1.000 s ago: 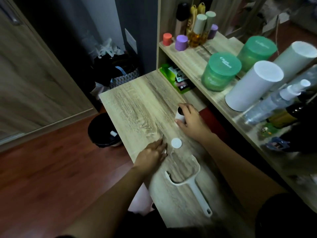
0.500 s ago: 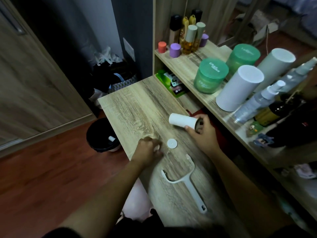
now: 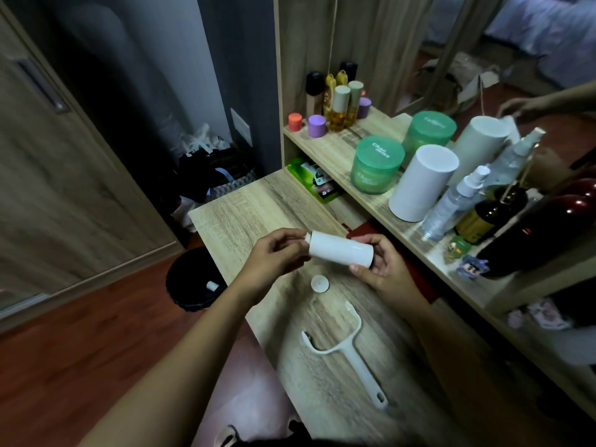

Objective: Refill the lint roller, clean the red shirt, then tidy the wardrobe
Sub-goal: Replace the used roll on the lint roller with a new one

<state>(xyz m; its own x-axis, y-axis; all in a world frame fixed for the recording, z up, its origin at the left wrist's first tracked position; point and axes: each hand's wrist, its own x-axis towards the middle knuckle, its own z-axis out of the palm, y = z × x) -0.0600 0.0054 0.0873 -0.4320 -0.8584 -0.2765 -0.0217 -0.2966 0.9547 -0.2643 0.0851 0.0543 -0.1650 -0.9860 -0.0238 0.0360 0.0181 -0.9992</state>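
Note:
A white lint-roll refill is held level above the wooden table, between both hands. My right hand grips its right end. My left hand pinches something small and white at its left end; what it is I cannot tell. The empty white lint roller handle lies flat on the table nearer me, fork pointing away. A small round white cap rests on the table just below the refill. No red shirt is in view.
A shelf to the right carries green jars, a white cylinder, spray bottles and small bottles. A black bin stands on the red-brown floor left of the table. Wardrobe doors fill the left.
My right hand lifted the refill off the table and turned it level. My left hand rose from the table surface and came to the refill's left end. The camera view shifted slightly.

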